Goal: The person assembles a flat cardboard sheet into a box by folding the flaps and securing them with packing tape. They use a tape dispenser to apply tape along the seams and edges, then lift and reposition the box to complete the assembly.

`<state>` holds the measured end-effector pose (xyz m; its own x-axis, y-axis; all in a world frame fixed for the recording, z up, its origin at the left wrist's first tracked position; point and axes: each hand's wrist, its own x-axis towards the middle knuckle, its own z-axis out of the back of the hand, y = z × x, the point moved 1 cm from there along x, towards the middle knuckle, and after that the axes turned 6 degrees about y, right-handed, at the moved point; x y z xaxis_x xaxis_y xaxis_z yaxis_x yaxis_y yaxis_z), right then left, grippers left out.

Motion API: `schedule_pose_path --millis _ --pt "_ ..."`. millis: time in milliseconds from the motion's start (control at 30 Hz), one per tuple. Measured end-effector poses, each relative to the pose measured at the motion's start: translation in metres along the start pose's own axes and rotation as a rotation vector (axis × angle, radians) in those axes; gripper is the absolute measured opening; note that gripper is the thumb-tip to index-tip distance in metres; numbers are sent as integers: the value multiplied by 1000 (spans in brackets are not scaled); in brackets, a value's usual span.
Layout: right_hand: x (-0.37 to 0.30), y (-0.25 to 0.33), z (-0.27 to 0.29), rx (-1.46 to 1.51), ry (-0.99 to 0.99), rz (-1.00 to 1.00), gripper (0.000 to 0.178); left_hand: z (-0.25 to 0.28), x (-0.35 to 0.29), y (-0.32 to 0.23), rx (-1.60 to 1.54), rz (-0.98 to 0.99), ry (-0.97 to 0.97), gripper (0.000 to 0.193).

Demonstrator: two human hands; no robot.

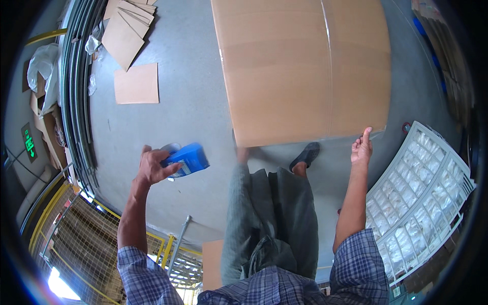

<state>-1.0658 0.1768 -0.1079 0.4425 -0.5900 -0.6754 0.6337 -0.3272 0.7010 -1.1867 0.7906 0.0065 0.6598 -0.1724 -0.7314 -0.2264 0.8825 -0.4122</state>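
Observation:
A large brown cardboard box (pixel 284 76) lies in front of me, with a shiny strip of clear tape (pixel 328 40) running along its top. In my left hand (pixel 154 166), well left of the box and apart from it, is a blue tape dispenser (pixel 189 159); a pale round part, apparently its roll, shows beside the fingers. My right hand (pixel 361 148) is closed at the box's near right corner, thumb up against the edge and fingers curled. A thin clear strip shows along that near edge; whether the fingers also hold it is unclear.
Flat cardboard pieces (pixel 136 84) lie on the grey floor at the left, near long metal pipes (pixel 76 91). A white grid frame with clear plastic bags (pixel 417 198) stands at the right. Yellow-edged mesh fencing (pixel 76 229) is at lower left. My shod foot (pixel 306 154) is beside the box.

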Motion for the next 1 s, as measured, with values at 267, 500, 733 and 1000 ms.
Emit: schedule_pose_path --millis 267,500,733,1000 --pt "3 4 6 -26 53 -20 48 -16 23 2 -9 101 35 58" --pt "1 5 4 -14 47 -79 46 -76 110 -41 53 214 152 50" --pt "6 -4 10 108 267 -170 32 -124 98 -11 -31 759 -249 53" --pt "-1 -30 20 518 687 -76 18 33 93 -165 64 -74 -897 16"
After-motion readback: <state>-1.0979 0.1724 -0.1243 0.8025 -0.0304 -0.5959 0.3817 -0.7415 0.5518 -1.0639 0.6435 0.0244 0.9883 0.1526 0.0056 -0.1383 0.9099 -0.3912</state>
